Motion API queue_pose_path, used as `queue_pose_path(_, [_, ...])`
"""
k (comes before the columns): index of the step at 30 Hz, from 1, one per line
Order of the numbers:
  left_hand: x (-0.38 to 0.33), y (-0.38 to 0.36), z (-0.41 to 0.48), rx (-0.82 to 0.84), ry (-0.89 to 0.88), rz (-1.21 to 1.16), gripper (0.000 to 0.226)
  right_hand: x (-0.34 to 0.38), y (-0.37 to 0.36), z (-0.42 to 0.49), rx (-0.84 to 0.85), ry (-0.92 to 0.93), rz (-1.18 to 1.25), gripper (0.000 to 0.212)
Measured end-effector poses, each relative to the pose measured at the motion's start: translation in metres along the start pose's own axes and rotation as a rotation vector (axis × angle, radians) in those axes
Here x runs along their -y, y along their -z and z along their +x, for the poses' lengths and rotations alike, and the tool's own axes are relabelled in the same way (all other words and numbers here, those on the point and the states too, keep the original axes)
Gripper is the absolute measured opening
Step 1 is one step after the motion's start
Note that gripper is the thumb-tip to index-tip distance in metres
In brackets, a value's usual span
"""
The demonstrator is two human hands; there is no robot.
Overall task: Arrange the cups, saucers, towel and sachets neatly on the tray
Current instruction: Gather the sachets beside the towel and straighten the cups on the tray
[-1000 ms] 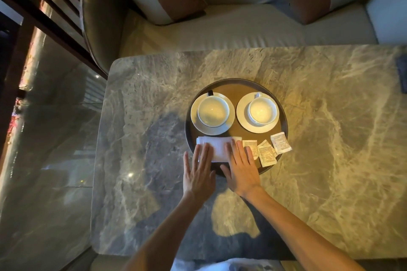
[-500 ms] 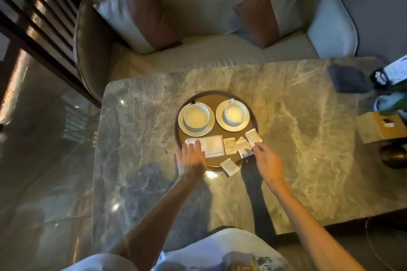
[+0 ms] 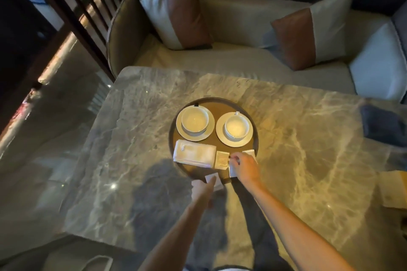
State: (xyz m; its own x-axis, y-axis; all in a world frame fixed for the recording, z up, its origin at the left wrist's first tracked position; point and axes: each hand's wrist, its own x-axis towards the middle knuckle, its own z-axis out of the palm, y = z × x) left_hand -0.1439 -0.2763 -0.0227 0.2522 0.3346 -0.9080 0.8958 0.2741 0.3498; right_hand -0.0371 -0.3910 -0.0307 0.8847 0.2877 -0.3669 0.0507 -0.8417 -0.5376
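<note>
Left hand (image 3: 203,189) has left the folded towel (image 3: 195,153) for the stray sachet (image 3: 213,179) at the tray (image 3: 170,138) rim, grip unclear; right hand (image 3: 244,167) pinches a second sachet (image 3: 231,171). Cups (image 3: 195,120) on saucers (image 3: 220,136) look settled; sachets need lining up.

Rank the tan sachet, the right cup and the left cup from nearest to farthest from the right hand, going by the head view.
1. tan sachet, on the tray just left of the right hand.
2. right cup, straight beyond the hand.
3. left cup, beyond and to the left.
</note>
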Motion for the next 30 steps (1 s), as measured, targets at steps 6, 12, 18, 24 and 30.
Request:
queue_pose_path(6, [0.007, -0.015, 0.015, 0.121, 0.074, -0.343, 0.032, -0.002, -0.019, 0.031, 0.101, 0.053, -0.179, 0.021])
queue_pose_path(12, [0.02, -0.001, 0.006, 0.148, -0.117, -0.246, 0.015, 0.004, -0.025, 0.039, 0.145, 0.03, -0.233, 0.036])
queue_pose_path(18, [0.013, 0.015, -0.005, 0.173, -0.286, -0.237, 0.016, 0.007, -0.017, 0.042, 0.182, 0.02, -0.16, 0.029])
queue_pose_path(24, [-0.013, 0.019, -0.014, 0.124, -0.351, -0.214, 0.023, -0.011, 0.016, 0.033, 0.086, 0.031, 0.215, 0.014])
queue_pose_path(30, [-0.042, 0.004, -0.037, 0.416, -0.462, -0.199, 0.026, -0.019, 0.055, 0.018, 0.316, 0.008, 0.568, 0.023])
